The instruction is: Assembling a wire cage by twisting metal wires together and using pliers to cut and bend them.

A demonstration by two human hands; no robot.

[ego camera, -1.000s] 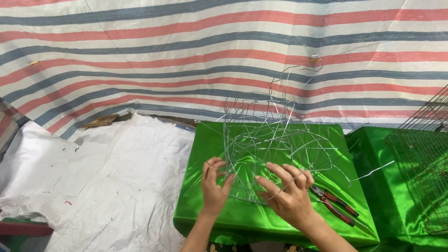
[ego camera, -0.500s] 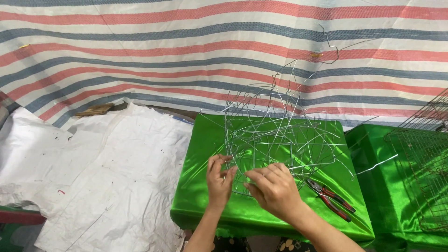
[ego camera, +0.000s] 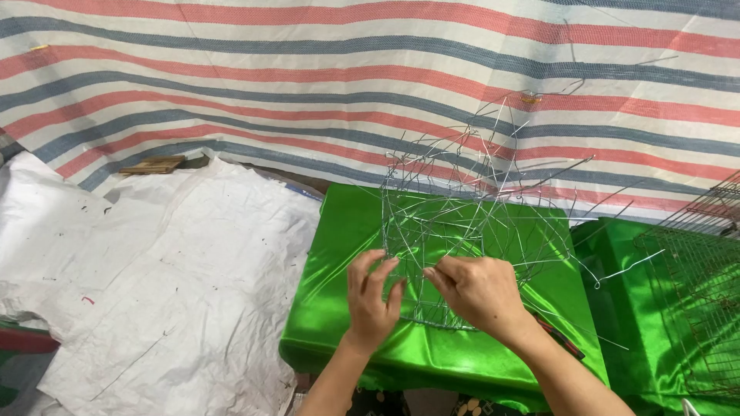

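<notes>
- White crumpled sheeting (ego camera: 162, 277), marked with small dark specks, covers the ground on the left, with a flat scrap of wood (ego camera: 152, 164) lying at its far edge.
- Striped tarpaulin (ego camera: 308, 77) in red, white and grey-blue hangs across the whole background.
- Shiny green cloth (ego camera: 339, 308) covers a low block in the middle, and both hands work over it.
- Left hand (ego camera: 371, 296) is raised with its fingers (ego camera: 362, 266) spread and curled, the tips pinching thin strands at the near left edge of the wire frame (ego camera: 462, 208).
- That wire frame is a loose, half-woven cage of silver wire standing on the green cloth, its near side between the two hands and its many free ends sticking up and out towards the tarpaulin.
- Right hand (ego camera: 478, 291) is folded into a loose fist, thumb and fingertips closed on a wire at the frame's near lower edge, just beside the left hand.
- Red-handled pliers (ego camera: 559, 339) lie on the cloth, partly hidden behind the right wrist.
- Second green-covered block (ego camera: 617, 254) sits to the right, carrying a rusty wire mesh cage (ego camera: 701, 285) at the picture's edge.
</notes>
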